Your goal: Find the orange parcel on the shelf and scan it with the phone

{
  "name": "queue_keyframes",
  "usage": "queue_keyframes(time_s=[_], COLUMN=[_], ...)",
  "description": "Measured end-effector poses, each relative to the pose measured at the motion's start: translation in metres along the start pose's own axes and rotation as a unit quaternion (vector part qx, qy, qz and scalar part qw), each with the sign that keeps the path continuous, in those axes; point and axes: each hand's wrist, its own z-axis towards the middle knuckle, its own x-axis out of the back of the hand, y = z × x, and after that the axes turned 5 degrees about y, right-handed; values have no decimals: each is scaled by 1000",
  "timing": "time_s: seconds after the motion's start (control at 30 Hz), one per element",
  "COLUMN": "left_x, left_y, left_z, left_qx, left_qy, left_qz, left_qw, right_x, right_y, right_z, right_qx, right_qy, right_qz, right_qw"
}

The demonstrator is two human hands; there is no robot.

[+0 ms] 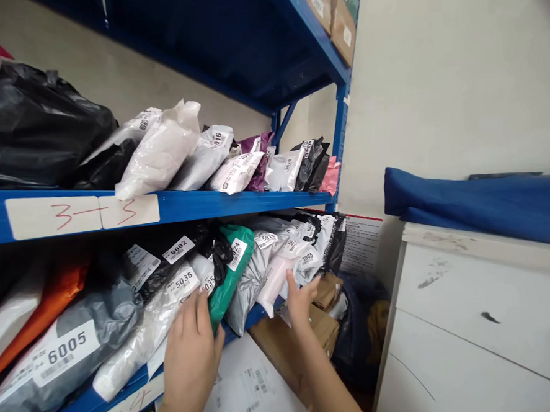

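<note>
Pressing flat with fingers spread, the left hand [191, 354] steadies a green parcel [228, 277] on the lower shelf [258, 316]; the right hand [301, 301], open, gripping nothing, touches pale parcel 5005 [301, 260]. Farther back, numbered labels face outward for reading.

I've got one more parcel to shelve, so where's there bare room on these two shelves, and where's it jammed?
Little bare room. The upper shelf has only a narrow gap past the pink parcel, by the blue post. The lower shelf is jammed edge to edge, with the left hand on the green parcel and the right hand touching the white parcels.
</note>
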Motion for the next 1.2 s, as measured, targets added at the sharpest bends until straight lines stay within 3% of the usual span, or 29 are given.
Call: queue_keyframes(time_s=[0.07,0.17,0.27,0.5,0.67,0.77,0.83,0.87,0.93,1.07,1.2], left_x=[3,6,2,-19,-15,-1,9,14,20,20,14], left_y=[2,4,-1,-10,-2,-4,-5,-5,-3,1,-9], left_z=[1,17,36,45,37,32,32,34,38,44,34], left_qx=[65,193,216,179,174,193,225,246,277,276,156], left_qy=[-69,-218,-287,-296,-286,-281,-292,-309,-349,-380,-364], left_qz=[49,79,56,-4,-90,-156,-191,-191,-164,-107,-101], left_qw=[994,953,932,938,938,927,910,899,880,876,913], right_x=[-8,-23,-32,-34,-31,-19,-13,-11,-15,-40,-51], right_y=[-1,-9,-14,-4,-4,-27,-53,-68,-95,-118,-106], right_z=[8,14,17,25,28,17,1,-9,-24,-29,-21], right_qx=[24,66,57,35,41,62,129,177,292,282,253], right_qy=[-62,-133,-164,-184,-148,-75,-41,-40,-122,-148,-135], right_qz=[-15,-38,-65,-82,-74,-73,-50,-32,-2,-96,-79], right_qw=[998,988,983,979,985,993,990,983,949,943,955])
